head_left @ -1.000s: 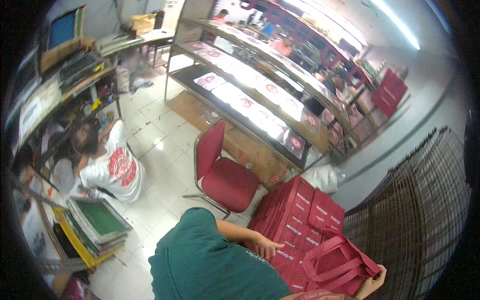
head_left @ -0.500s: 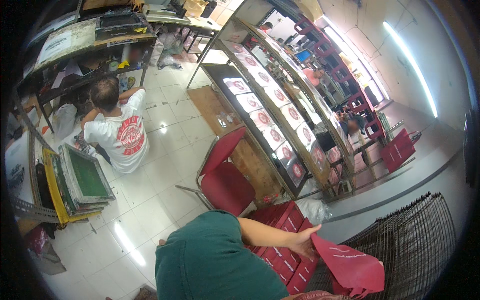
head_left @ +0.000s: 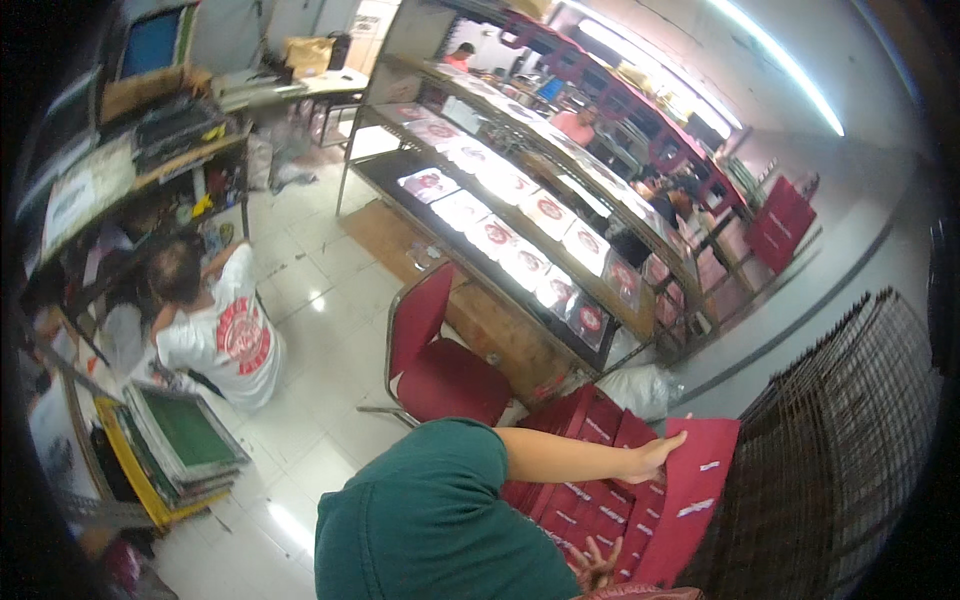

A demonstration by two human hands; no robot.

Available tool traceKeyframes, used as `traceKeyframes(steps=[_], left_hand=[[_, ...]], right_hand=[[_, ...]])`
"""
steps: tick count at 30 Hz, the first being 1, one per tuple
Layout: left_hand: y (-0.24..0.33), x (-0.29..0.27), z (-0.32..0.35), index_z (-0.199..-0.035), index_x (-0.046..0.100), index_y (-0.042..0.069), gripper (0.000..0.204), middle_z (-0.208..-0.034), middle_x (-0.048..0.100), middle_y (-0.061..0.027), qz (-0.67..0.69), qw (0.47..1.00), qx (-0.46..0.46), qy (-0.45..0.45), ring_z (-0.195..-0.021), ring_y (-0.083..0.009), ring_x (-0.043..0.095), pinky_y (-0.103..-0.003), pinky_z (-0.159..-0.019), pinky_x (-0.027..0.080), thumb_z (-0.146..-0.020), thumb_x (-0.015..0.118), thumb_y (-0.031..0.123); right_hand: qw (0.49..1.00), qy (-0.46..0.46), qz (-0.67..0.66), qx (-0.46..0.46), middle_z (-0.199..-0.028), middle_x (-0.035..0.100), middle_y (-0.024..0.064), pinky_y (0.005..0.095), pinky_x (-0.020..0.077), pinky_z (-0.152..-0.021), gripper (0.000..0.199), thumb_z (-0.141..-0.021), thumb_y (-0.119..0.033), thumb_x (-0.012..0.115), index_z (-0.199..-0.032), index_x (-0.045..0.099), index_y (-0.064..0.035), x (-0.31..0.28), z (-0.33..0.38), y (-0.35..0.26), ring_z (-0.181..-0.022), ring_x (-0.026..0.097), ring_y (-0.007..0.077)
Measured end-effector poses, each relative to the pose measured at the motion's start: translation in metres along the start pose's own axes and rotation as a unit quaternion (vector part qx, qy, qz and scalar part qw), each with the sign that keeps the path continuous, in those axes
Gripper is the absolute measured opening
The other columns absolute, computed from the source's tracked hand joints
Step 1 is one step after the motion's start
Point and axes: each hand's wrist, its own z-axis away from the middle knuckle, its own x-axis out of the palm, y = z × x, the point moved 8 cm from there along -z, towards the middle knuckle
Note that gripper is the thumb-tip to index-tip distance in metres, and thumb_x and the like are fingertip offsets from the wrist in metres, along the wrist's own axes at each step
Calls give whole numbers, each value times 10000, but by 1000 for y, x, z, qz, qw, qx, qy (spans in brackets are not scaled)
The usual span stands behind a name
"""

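Observation:
My left hand (head_left: 655,459), at the end of an arm in a green sleeve, grips the edge of a flat dark red fabric bag (head_left: 698,485) with small white print. The bag stands tilted between the stacked bags and a wire rack. Below it, my right hand (head_left: 597,566) shows near the lower edge, fingers spread and holding nothing, close to the stacks. Piles of similar dark red bags (head_left: 585,500) lie under and beside my left forearm, partly hidden by it. The right forearm is out of sight.
A dark wire drying rack (head_left: 815,440) rises at right. Beyond the bags stand a red chair (head_left: 455,378) and long shelves (head_left: 475,300) with printed sheets. At left, a person in a white shirt (head_left: 235,335) sits low near stacked screen frames (head_left: 185,440).
The bag in my left hand has swung more upright and nearer the rack. My right hand now shows apart from it, fingers spread. The view has shifted.

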Motion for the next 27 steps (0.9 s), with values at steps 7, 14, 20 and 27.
traceKeyframes(steps=[7, 14, 20, 27], left_hand=[[-85, -70, 3, -1416, -17, 205, 642, -1452, 153, -83, -127, 975, -176, 46, -1291, -306, 271, -565, -935, 373, -930, 311, 466], [-105, -97, -48, -1415, 20, 200, 663, -1446, 163, -106, -154, 951, -264, 55, -1243, -307, 338, -435, -826, 493, -910, 318, 511], [-104, -125, -95, -1399, 232, 140, 526, -1035, 578, -94, -205, 954, -215, -43, -672, -160, 569, -287, -532, 493, -909, 402, 226], [-169, -253, -64, -1361, 302, 62, 552, -1023, 582, -155, -424, 817, -377, -103, -699, -177, 617, -322, -629, 526, -828, 444, 67]], right_hand=[[963, 42, -264, -11, -1300, 335, 114, 509, 265, -965, 676, -736, -482, 582, -1284, 353, -160, -80, 22, 21, -1153, 336, 324], [980, -5, -146, -136, -1141, 578, 138, 361, 486, -843, 341, -794, -243, 609, -1068, 595, -41, -236, -6, -22, -1003, 569, 270], [875, 400, 135, -238, -1318, 391, 120, 429, 378, -943, 532, -731, -41, 541, -1246, 444, -134, -152, 44, -39, -1162, 413, 268], [822, 505, 157, -212, -1180, 482, 104, 389, 415, -893, 642, -655, -11, 524, -1285, 440, -105, -149, 32, -5, -1074, 474, 254]])
